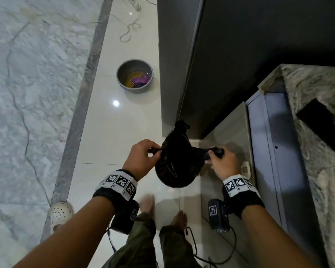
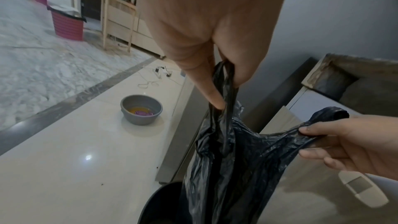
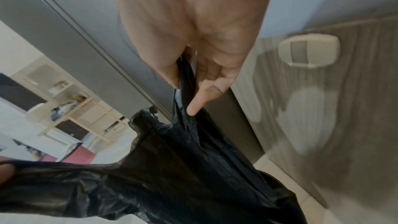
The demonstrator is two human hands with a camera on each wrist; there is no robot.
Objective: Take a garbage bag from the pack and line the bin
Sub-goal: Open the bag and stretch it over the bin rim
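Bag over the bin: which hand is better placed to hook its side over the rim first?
Left, probably. The left hand grips its handle above the bin rim; the right hand holds the garbage bag out past it.

The floor has glossy cream tiles (image 1: 108, 132) beside grey marble (image 1: 27, 93), with a dark border strip (image 1: 81, 105) between them. A grey basin (image 1: 134, 76) stands near a tall dark cabinet (image 1: 240, 55).

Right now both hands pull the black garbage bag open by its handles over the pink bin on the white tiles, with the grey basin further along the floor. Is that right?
Not quite: the bin under the garbage bag is black, not pink, as the head view shows. The rest holds: the left hand and right hand each pinch a handle, and the grey basin sits further along the white tiles.
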